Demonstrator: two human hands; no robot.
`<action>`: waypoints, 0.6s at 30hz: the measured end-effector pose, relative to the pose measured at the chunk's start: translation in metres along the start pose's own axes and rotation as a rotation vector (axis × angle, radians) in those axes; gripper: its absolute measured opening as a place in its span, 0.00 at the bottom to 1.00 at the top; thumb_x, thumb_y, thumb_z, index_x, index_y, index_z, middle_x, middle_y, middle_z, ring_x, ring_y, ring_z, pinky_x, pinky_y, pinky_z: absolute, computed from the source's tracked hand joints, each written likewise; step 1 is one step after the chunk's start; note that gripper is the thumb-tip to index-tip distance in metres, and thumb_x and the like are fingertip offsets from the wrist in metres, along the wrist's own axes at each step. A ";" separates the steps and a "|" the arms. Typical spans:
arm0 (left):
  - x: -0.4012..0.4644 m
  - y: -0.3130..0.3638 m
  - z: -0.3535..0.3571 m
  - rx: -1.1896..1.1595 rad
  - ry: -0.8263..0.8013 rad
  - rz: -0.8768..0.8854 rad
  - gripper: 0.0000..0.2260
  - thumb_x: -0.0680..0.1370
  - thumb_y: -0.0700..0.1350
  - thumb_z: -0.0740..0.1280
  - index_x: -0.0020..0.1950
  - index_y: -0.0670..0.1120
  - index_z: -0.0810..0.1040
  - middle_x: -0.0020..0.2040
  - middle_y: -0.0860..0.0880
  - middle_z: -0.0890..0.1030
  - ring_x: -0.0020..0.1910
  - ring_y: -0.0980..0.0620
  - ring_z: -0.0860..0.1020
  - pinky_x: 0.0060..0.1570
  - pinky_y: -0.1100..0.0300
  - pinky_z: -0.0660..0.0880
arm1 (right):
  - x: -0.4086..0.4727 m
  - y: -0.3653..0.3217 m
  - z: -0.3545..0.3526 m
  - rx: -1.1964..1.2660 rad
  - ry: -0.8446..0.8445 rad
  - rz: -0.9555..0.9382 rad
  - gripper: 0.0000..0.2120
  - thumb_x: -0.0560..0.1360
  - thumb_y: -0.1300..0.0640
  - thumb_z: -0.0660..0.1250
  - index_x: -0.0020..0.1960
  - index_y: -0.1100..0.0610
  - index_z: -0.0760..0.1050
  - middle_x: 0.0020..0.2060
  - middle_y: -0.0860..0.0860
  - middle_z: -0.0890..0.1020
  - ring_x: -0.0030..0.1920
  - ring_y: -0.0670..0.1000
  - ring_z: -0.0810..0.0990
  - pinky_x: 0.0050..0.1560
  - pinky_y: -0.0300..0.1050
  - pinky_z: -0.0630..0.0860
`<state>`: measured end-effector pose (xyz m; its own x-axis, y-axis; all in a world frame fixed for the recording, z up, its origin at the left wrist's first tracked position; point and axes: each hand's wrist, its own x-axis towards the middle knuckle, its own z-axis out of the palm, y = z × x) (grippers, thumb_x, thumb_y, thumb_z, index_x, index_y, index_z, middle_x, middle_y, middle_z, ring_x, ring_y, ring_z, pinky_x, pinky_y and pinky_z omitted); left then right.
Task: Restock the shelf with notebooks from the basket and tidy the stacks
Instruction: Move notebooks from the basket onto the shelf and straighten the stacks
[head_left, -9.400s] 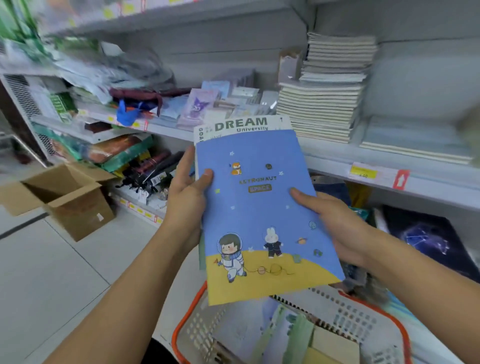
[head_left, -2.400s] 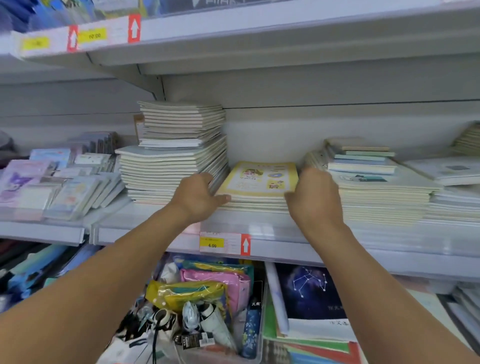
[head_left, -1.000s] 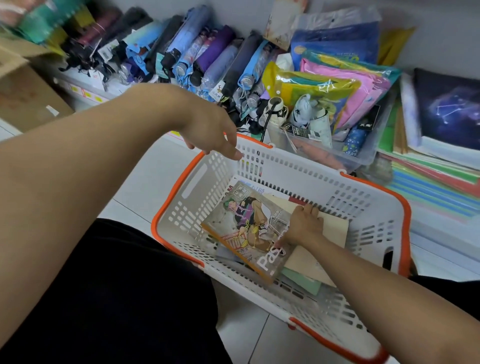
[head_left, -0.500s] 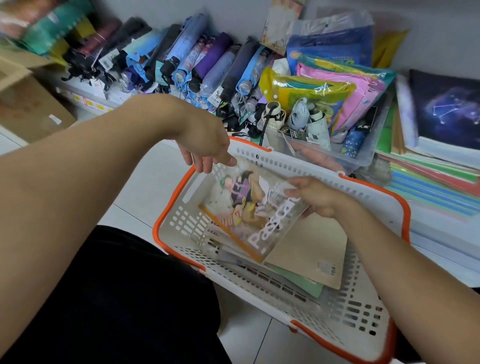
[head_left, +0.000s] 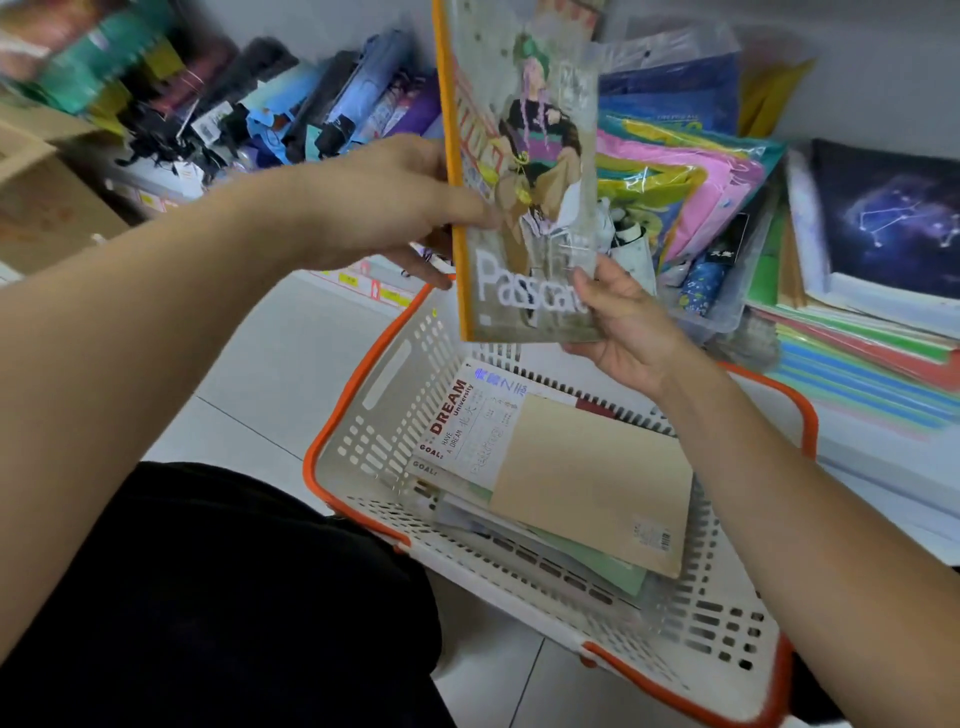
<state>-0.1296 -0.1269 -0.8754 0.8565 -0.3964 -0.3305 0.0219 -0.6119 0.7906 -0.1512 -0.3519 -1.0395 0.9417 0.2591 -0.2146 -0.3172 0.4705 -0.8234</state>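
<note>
Since half a second earlier, the illustrated notebook (head_left: 524, 171) had come up out of the basket (head_left: 363, 415) and stood nearly upright above its far rim, orange spine to the left and the pale word "Passcat" across its lower cover. The left hand (head_left: 395, 208), which had hovered over the rim with nothing in it, had closed on the spine edge about halfway up, thumb laid across the front cover and the fingers curled behind. The right hand (head_left: 623, 322) pinched the bottom right corner, its thumb on the cover and its fingers underneath.

Below them the white basket with orange trim sat on the tiled floor (head_left: 270, 374), and more notebooks lay flat inside it. A plain tan notebook (head_left: 587, 478) lay on top, overlapping a white DREAM University notebook (head_left: 467, 421) to its left, and a pale green cover (head_left: 618, 577) showed from beneath at the near edge.

Behind the raised notebook, the low shelf held a row of folded umbrellas (head_left: 332, 114) on the left, bright pink and yellow plastic packets (head_left: 685, 176) in the middle, and a dark constellation-print book (head_left: 893, 218) lying on a pile of coloured folders at the right. A cardboard box (head_left: 47, 208) stood at the far left.
</note>
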 end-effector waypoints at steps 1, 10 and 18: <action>0.004 0.000 0.001 -0.024 0.116 0.030 0.18 0.75 0.42 0.71 0.64 0.48 0.74 0.54 0.51 0.84 0.52 0.47 0.83 0.47 0.49 0.82 | 0.000 0.004 0.009 -0.002 -0.012 0.025 0.12 0.81 0.58 0.63 0.63 0.53 0.74 0.53 0.51 0.84 0.39 0.53 0.85 0.32 0.46 0.83; 0.002 -0.009 -0.004 0.703 0.161 0.030 0.23 0.78 0.34 0.60 0.69 0.53 0.74 0.57 0.50 0.78 0.37 0.55 0.71 0.35 0.70 0.67 | -0.011 0.122 -0.061 -1.745 0.170 0.553 0.53 0.60 0.38 0.80 0.75 0.59 0.60 0.73 0.58 0.64 0.71 0.61 0.66 0.66 0.57 0.71; -0.001 -0.021 -0.019 0.786 0.096 -0.045 0.22 0.78 0.33 0.56 0.65 0.51 0.78 0.70 0.46 0.72 0.38 0.57 0.72 0.34 0.70 0.69 | -0.027 0.135 -0.086 -1.841 0.297 0.567 0.59 0.52 0.32 0.79 0.73 0.56 0.60 0.69 0.56 0.66 0.70 0.59 0.65 0.69 0.61 0.65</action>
<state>-0.1207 -0.1004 -0.8821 0.9050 -0.3207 -0.2794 -0.2820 -0.9442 0.1703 -0.2100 -0.3684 -1.1900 0.8377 -0.1816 -0.5151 -0.2416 -0.9690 -0.0513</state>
